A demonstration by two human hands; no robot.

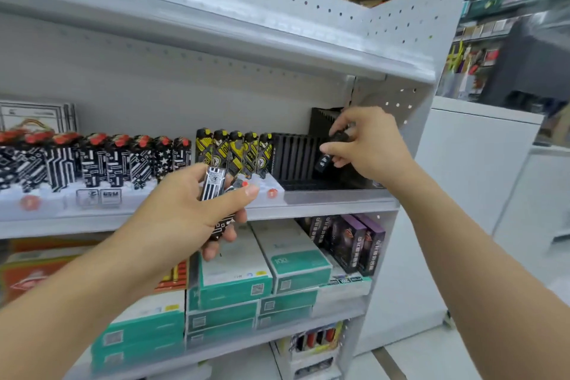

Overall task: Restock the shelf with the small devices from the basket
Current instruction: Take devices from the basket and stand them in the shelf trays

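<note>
My left hand grips a few small black-and-white patterned devices in front of the middle shelf. My right hand pinches a small black device over the black slotted rack at the shelf's right end. A row of black-and-white devices with red tops stands on the left of the shelf. Yellow-and-black devices stand beside the rack. No basket is in view.
Teal and white boxes and purple boxes fill the shelf below. A perforated side panel closes the shelf's right end. A white counter stands to the right. The upper shelf's edge overhangs the hands.
</note>
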